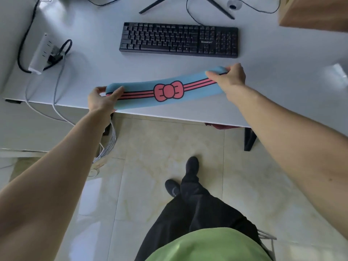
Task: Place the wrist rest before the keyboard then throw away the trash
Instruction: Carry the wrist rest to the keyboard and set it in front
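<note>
Nearest: green shirt hem [207,245], black trousers [197,210] and two black shoes [192,164] on glossy cream floor tiles [150,140]. Next: both bare forearms reaching forward to the near edge of the white desk [94,76]. Left hand [102,100] pinches the left end, and right hand [230,77] pinches the right end, of a long soft blue wrist rest with a pink bow and pink stripes [165,91]; it lies slanted, right end farther, over the desk's front edge; whether it rests on the surface cannot be told. Beyond it, apart: black full-size keyboard [178,40], lying squarely. Far left: white power strip with black plugs and cables [42,55]. Rear: black monitor stand legs [186,4]. Far right corner: brown cardboard box [314,12].
</note>
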